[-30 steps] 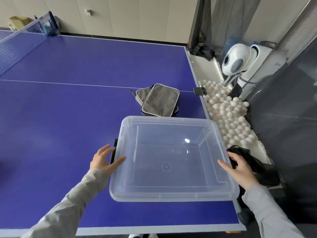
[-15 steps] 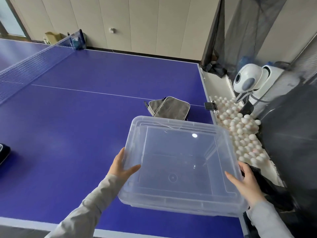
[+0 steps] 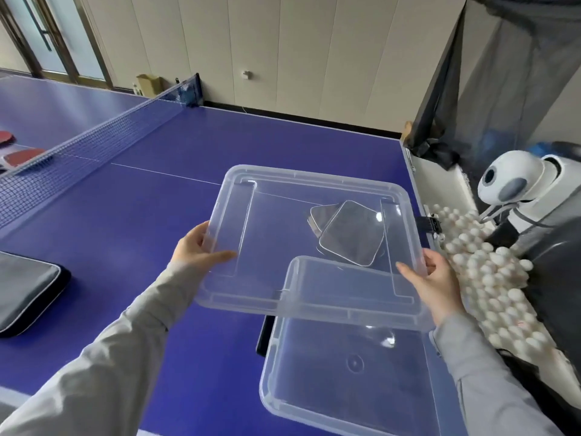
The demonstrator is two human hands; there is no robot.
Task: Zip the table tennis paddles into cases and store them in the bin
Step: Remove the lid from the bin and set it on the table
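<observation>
I hold the clear plastic lid (image 3: 270, 215) in the air above the blue table. My left hand (image 3: 196, 247) grips its left edge and my right hand (image 3: 435, 280) grips its right edge. Below it, at the table's near right corner, stands the clear bin (image 3: 342, 388), open and with nothing in it. Two grey paddle cases (image 3: 350, 237) lie stacked on the table and show through the lid. Another dark grey case (image 3: 25, 294) lies at the left edge of view. Red paddles (image 3: 22, 155) lie beyond the net at the far left.
The net (image 3: 94, 133) crosses the table at the left. Off the table's right edge sits a tray with several white balls (image 3: 490, 278), and behind it a white ball machine (image 3: 515, 184) under dark netting. A black clip (image 3: 429, 223) sits on the table's right edge.
The lid has come off the bin and moved up and to the left in both hands, while the bin stays on the table. My view has swung left and upward.
</observation>
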